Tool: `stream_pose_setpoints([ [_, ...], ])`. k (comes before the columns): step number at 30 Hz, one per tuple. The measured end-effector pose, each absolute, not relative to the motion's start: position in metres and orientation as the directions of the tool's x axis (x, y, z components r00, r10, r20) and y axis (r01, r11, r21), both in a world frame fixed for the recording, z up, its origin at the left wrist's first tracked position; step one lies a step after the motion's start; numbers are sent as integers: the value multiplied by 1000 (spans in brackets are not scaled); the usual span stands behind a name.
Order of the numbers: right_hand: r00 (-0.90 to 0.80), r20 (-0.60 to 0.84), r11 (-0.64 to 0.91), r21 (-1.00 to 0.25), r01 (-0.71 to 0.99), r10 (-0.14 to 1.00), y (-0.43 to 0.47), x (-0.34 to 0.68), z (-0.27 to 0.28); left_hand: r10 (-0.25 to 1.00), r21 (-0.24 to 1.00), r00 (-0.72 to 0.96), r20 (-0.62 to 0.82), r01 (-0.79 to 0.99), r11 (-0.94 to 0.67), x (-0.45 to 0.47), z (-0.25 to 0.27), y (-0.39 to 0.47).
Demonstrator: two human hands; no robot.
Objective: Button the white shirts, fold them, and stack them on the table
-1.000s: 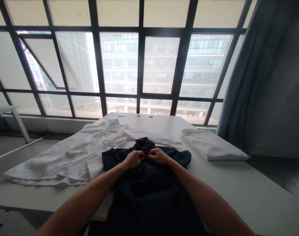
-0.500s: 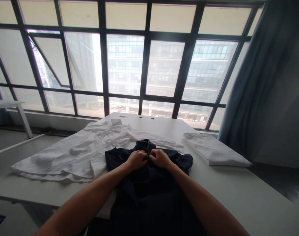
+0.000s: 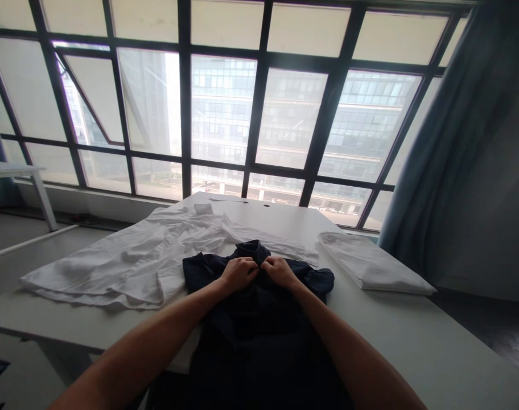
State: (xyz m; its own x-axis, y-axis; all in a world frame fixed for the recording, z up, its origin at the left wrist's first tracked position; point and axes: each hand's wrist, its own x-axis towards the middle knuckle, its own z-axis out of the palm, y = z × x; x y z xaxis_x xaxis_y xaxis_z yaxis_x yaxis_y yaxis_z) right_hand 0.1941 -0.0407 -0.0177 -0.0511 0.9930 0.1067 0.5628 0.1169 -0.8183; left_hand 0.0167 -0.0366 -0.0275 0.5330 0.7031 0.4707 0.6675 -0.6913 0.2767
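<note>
A dark navy shirt (image 3: 268, 330) lies on the white table with its collar (image 3: 251, 248) pointing away from me. Its lower part runs toward my body and merges into shadow. Just below the collar, my left hand (image 3: 240, 273) pinches the front of the shirt from the left. My right hand (image 3: 279, 271) grips the cloth from the right, the fingertips of both hands nearly meeting. Whatever small part sits between the fingertips is too dark to make out.
A rumpled white shirt (image 3: 127, 256) spreads over the table's left side, one sleeve stretching behind the navy collar. Folded white cloth (image 3: 374, 262) lies on the right of the table (image 3: 413, 347). Beyond are tall windows and a blue-grey curtain (image 3: 439, 154); another table (image 3: 12, 169) stands far left.
The view has tilted slightly. Both hands stay at the shirt front below the collar, with only a small shift of the fingers.
</note>
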Motion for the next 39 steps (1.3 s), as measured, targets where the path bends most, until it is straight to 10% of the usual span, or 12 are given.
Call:
stream_pose_setpoints([
  [10,-166,-69,-6,-936,352,984,-39,196,-28,667,309,533,520,611,-729,15,-33,-36],
  [23,5,171,136,-804,578,985,-18,222,-22,730,546,211,650,538,-642,0,-5,-24],
  [29,-106,161,182,-589,787,981,-23,256,-7,833,430,223,506,772,-467,-32,11,-20],
  [35,150,-43,-156,-340,928,988,-28,325,-4,990,181,139,10,974,-139,-59,21,-26],
  [39,226,-135,-260,-341,904,965,-30,344,-7,975,288,222,31,932,-221,-50,17,-34],
])
